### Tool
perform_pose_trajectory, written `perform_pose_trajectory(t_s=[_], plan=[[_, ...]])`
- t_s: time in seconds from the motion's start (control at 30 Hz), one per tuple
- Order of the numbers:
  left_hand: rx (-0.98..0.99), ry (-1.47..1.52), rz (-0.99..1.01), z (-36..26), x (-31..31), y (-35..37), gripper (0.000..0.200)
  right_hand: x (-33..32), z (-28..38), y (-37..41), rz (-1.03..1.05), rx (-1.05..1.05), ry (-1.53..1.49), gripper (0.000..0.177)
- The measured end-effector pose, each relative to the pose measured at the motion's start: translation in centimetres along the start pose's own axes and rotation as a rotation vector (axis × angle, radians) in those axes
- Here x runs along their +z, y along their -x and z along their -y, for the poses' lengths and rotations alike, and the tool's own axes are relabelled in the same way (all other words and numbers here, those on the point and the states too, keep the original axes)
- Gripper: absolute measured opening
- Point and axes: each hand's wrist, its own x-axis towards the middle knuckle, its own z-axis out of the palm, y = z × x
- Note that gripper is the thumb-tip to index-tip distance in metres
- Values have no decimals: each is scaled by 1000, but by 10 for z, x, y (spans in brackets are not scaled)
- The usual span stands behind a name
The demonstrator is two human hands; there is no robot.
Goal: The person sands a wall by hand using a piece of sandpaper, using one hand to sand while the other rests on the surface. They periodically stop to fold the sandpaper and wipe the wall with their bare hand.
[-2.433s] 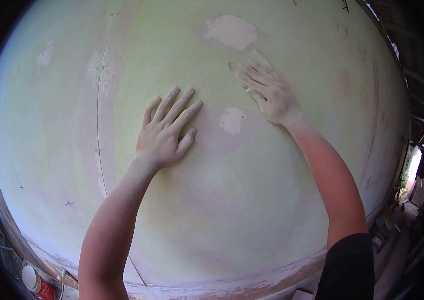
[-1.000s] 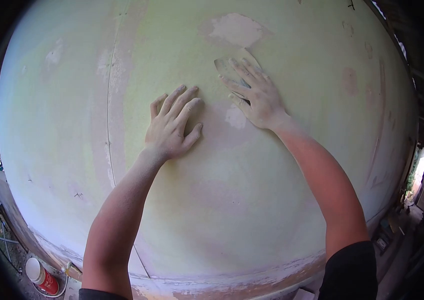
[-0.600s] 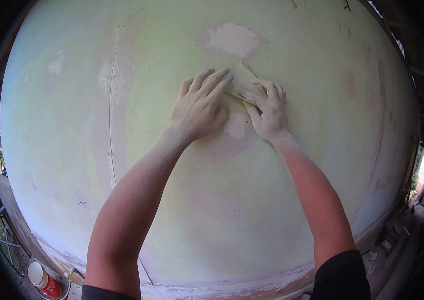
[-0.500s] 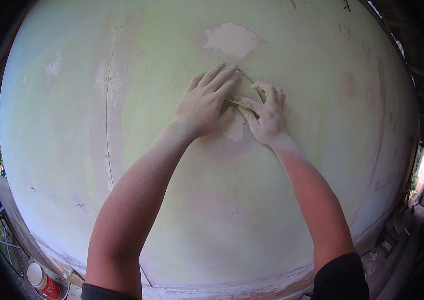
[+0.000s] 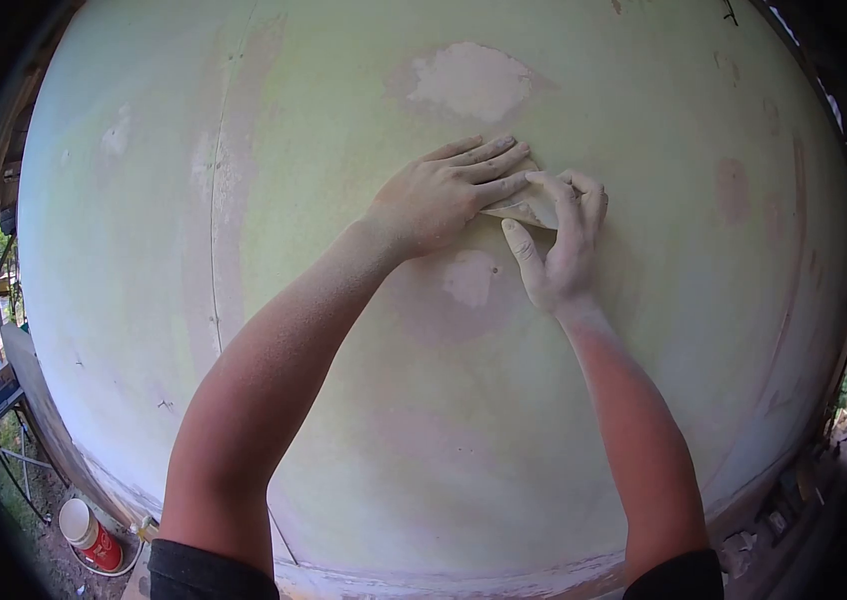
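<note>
Head view: the left hand (image 5: 444, 195) lies flat, fingers straight and together, on the sandpaper (image 5: 527, 207). The right hand (image 5: 562, 250) curls its fingers over the sheet's 3 o'clock edge, against the big curved shell (image 5: 364, 400). A pale patch (image 5: 469, 80) at 12 o'clock and another patch (image 5: 469, 278) at 6 o'clock look rough, so most of the rubbing seems left.

- We count two hands: our left hand (image 5: 439, 200) and our right hand (image 5: 559, 255).
- We count one sheet of sandpaper (image 5: 532, 208).
- We count one large curved surface (image 5: 444, 440).
- We count two clear pale patches on it: the upper patch (image 5: 469, 82) and the lower patch (image 5: 469, 278).
- We count one red can (image 5: 94, 540).
</note>
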Motion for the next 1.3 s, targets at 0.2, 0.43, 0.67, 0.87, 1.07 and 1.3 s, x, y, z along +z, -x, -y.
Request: perform_pose_trajectory(t_s=[0.2,0.43,0.67,0.87,1.07,1.3], plan=[[-324,-186,-92,21,-33,66,66,-2,2,-2,139,-98,149,57],[-812,-538,38,-33,-29,188,62,1,4,4,276,-106,268,57],[-783,-349,58,-30,-30,140,81,8,23,-5,377,-92,442,72],[-419,-226,191,16,-56,127,81,6,24,-5,433,-66,471,79],[-640,-216,-122,69,-60,168,76,9,29,-4,454,-35,546,73],[-665,-175,153,-25,-44,183,75,9,31,-2,408,-25,571,69]])
